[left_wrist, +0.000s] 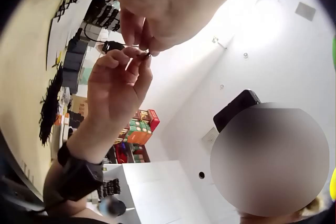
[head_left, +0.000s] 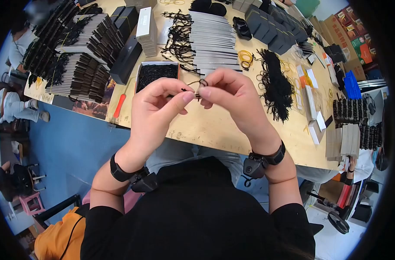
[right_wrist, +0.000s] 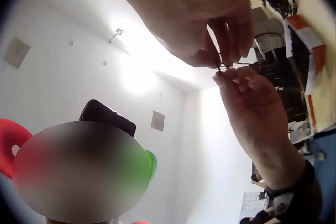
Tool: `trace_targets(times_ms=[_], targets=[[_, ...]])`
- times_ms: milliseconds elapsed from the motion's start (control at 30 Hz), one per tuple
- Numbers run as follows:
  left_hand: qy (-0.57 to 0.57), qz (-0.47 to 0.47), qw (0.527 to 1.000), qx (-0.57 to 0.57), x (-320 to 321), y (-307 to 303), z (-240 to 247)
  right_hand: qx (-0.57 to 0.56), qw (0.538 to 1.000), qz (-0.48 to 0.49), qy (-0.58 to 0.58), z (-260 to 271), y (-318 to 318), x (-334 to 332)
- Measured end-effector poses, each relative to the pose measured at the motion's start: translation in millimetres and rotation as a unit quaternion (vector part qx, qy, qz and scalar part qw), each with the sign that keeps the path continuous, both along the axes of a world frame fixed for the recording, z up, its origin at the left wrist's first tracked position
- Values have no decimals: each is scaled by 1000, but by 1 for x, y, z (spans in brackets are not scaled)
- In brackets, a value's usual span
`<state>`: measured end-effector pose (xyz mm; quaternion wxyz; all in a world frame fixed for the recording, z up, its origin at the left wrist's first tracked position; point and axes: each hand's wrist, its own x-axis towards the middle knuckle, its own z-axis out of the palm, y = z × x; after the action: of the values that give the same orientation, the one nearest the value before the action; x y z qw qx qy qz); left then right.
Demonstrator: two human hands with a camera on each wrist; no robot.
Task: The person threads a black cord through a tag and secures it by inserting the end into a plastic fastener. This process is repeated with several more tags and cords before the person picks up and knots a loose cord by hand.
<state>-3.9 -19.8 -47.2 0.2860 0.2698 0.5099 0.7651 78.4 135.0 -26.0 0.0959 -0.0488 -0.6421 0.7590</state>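
Observation:
Both hands meet over the near side of the table in the head view. A thin black cord (head_left: 202, 82) loops up between their fingertips. My left hand (head_left: 156, 106) pinches one part of it between thumb and forefinger. Close beside it, my right hand (head_left: 234, 95) pinches the cord near the loop with its thumb and fingers. In the left wrist view the right hand (left_wrist: 116, 85) faces the left, fingertips almost together. The right wrist view shows the left hand (right_wrist: 254, 103) below the right, with a dark bit of cord at the fingertips; the fingers hide much of it.
Behind the hands stand an open box (head_left: 139, 78) of black pieces and a row of grey strips (head_left: 214, 39) with black cords. A red-handled tool (head_left: 119, 105) lies left; a black cord bundle (head_left: 275, 84) lies right. Stacked strips (head_left: 76, 73) and dark boxes (head_left: 271, 28) stand farther out.

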Motion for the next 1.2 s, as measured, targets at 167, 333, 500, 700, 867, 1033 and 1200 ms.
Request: trace_targets(times_ms=[167, 333, 500, 700, 867, 1033, 1200], targets=[[180, 57, 982, -6, 1, 1, -6, -156, 987, 35, -21, -2, 0, 1], [88, 35, 996, -2, 2, -2, 3, -297, 948, 104, -41, -5, 2, -2], [113, 57, 992, 6, 1, -4, -3, -230, 962, 114, -90, -7, 4, -3], [312, 69, 947, -9, -6, -3, -8, -14, 980, 151, -128, 8, 12, -3], [240, 40, 970, 25, 4, 4, -18, 88, 968, 158, -176, 17, 18, -9], [326, 91, 941, 11, 7, 10, -20, 144, 957, 154, -198, 24, 17, -11], [286, 98, 953, -11, 10, 13, -20, 79, 959, 193, -193, 21, 18, -11]])
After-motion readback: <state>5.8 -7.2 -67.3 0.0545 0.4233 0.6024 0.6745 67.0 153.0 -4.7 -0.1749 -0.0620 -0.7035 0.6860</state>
